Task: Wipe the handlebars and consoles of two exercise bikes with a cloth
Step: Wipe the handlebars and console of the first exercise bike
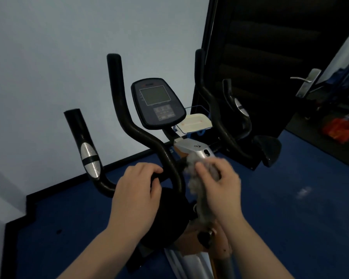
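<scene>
Ahead of you stands a plain pale wall (48,57), dim and bluish in the low light. Along its foot runs a black skirting board (125,161), which steps around a corner at your lower left. The floor (290,208) beneath you is deep blue, with a faint bright glint on it to your right. To your upper right a dark panelled door (270,57) stands open, its metal lever handle (307,82) catching the light. Past the door you see a darker space holding something orange-red (339,127) on the ground, too blurred to identify.
</scene>
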Demonstrator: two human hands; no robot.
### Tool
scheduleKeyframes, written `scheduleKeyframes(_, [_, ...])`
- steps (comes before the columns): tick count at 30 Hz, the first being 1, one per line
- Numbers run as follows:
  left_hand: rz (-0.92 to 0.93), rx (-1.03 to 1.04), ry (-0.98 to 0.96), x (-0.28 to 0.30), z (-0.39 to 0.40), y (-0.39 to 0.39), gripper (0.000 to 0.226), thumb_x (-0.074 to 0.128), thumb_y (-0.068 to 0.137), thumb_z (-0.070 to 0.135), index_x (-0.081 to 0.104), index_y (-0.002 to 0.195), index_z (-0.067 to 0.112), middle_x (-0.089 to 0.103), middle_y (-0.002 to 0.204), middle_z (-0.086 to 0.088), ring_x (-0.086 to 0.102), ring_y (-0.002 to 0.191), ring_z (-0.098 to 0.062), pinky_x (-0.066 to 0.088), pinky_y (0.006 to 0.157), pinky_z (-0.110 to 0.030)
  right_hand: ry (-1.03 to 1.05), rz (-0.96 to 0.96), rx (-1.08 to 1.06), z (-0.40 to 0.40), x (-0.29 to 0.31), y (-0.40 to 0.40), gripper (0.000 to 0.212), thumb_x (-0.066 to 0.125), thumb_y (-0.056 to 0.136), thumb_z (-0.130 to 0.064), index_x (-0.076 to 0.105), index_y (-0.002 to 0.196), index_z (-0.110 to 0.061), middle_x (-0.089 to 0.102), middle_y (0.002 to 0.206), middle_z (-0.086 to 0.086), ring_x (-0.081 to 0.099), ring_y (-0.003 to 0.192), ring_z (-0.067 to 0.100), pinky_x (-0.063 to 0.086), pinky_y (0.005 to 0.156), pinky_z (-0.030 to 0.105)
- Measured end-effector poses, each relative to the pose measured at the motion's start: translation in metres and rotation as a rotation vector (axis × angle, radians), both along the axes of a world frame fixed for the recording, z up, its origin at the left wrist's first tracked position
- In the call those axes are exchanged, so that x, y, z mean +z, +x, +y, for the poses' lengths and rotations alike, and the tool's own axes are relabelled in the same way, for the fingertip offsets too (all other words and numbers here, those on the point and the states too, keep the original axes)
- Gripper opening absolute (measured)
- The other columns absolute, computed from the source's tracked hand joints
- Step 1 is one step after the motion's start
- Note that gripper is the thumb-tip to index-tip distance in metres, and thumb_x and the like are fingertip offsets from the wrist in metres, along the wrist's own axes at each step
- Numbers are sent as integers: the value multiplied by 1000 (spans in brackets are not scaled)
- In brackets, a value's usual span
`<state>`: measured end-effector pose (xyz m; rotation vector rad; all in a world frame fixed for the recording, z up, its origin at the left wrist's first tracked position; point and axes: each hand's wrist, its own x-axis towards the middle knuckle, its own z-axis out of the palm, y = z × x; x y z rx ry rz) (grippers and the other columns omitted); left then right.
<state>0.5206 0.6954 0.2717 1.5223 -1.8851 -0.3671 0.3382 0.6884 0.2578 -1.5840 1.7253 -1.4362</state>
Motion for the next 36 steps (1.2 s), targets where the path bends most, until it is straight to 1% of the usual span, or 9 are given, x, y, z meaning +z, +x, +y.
scheduleKeyframes(2, [-31, -3, 16, 0, -2, 0, 33, 56, 91, 16, 58, 123, 26, 53, 129, 13, 45, 124, -7, 35, 106, -29, -8, 320, -252, -27, 12, 1, 19, 61, 86, -43, 71, 95, -30, 66, 88, -12, 54, 91, 11, 35, 74, 32])
scheduleKeyframes(4, [-50, -17, 54, 0, -5, 0, 43, 53, 94, 20, 49, 137, 25, 39, 146, 12, 33, 137, -8, 26, 115, -31, 99, 534, -272, -48, 11, 17, 25, 56, 90, -43, 70, 100, -25, 67, 96, -6, 53, 93, 16, 31, 71, 30])
scheduleKeyframes(10, [-38, -48, 125, -1, -7, 0, 49, 46, 97, 27, 36, 145, 33, 28, 151, 20, 21, 140, 2, 15, 117, -24, 120, 484, 48, -52, 5, 9, 23, 54, 90, -42, 69, 84, -25, 65, 74, -5, 60, 70, 16, 42, 58, 28])
scheduleKeyframes(13, [-16, -22, 124, -3, -8, 1, 48, 46, 97, 28, 38, 144, 33, 31, 144, 25, 23, 132, 9, 15, 111, -17, 150, 641, -4, -71, 21, 6, 21, 53, 90, -36, 67, 83, -23, 61, 77, -5, 61, 73, 23, 37, 56, 28])
scheduleKeyframes(18, [20, 12, 137, -3, -5, 1, 45, 47, 95, 33, 41, 140, 38, 34, 132, 30, 29, 126, 10, 27, 109, -21, 149, 566, 58, -48, 7, 13, 26, 49, 93, -40, 57, 74, -24, 59, 76, -5, 58, 73, 19, 32, 56, 29])
scheduleKeyframes(23, [34, 18, 146, -3, -5, -1, 44, 48, 95, 32, 43, 139, 35, 39, 132, 27, 34, 126, 6, 34, 108, -26, 167, 690, 10, -73, 17, 19, 22, 48, 95, -34, 66, 93, -22, 61, 91, -2, 63, 82, 25, 34, 60, 29])
scheduleKeyframes(26, [59, 39, 148, -2, -3, 0, 43, 49, 95, 31, 44, 137, 35, 43, 129, 25, 37, 121, 7, 35, 104, -25, 188, 501, 95, -60, 10, 27, 26, 47, 96, -36, 68, 101, -22, 66, 100, -1, 62, 87, 20, 46, 71, 33])
scheduleKeyframes(31, [42, 56, 136, -1, -3, 0, 43, 49, 95, 32, 43, 138, 34, 41, 127, 25, 32, 117, 10, 32, 102, -20, 156, 449, 151, -60, 29, -13, 23, 53, 89, -43, 65, 82, -25, 62, 74, -8, 60, 73, 13, 52, 65, 41])
scheduleKeyframes(36, [28, 105, 112, -1, -3, -2, 43, 51, 95, 31, 44, 137, 32, 46, 130, 20, 30, 115, 11, 27, 97, -16, 58, 44, 350, -97, 33, 48, 13, 59, 90, -34, 67, 98, -27, 62, 97, 2, 61, 90, 15, 51, 82, 41])
